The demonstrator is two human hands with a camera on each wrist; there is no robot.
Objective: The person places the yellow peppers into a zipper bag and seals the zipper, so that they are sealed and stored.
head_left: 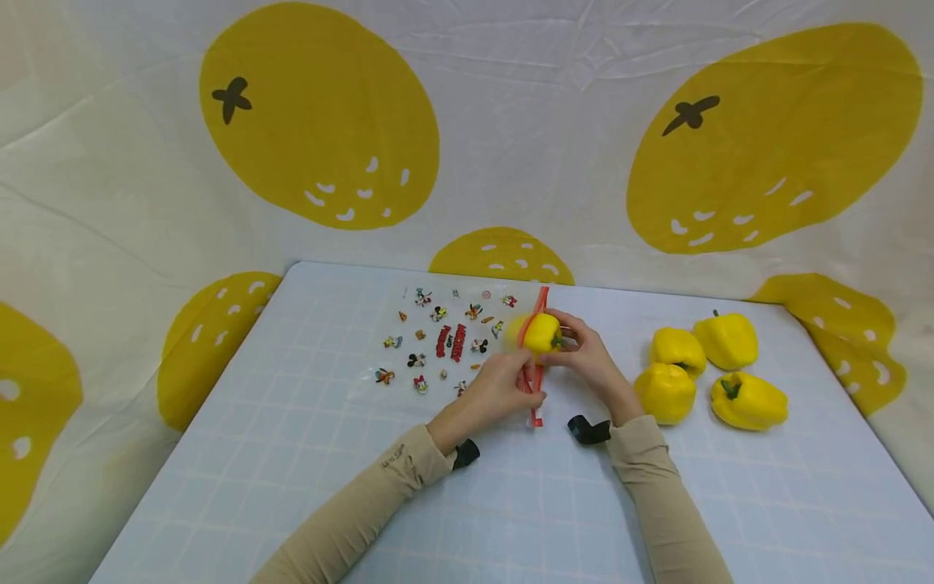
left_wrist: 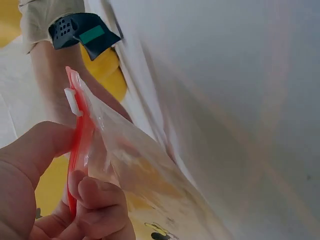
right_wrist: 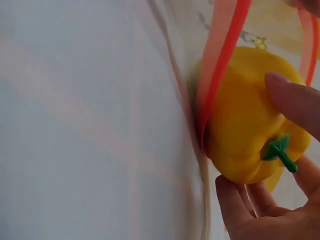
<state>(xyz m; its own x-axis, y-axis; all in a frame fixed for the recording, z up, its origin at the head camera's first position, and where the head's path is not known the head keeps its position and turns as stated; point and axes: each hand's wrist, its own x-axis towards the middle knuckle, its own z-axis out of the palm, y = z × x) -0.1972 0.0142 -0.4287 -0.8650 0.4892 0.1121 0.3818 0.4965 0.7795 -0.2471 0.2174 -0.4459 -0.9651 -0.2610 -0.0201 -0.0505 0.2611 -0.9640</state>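
A clear bag (head_left: 438, 397) printed with cartoon figures lies on the table, its red zip edge (head_left: 537, 381) toward the right. My left hand (head_left: 503, 388) pinches that red edge; the left wrist view shows thumb and fingers on the red strip (left_wrist: 84, 130), with a white slider above them. My right hand (head_left: 589, 357) grips a yellow bell pepper (right_wrist: 250, 120) by its stem end. The pepper sits in the bag's mouth, its far end inside and its green stem (right_wrist: 280, 152) outside, with the red strip passing around it.
Several yellow peppers (head_left: 749, 401) stand grouped on the table (head_left: 219, 487) at the right, beside my right forearm. Black wrist devices (head_left: 588, 431) show at both cuffs. Behind the table hangs a white cloth (head_left: 533, 122) with large yellow fruit prints.
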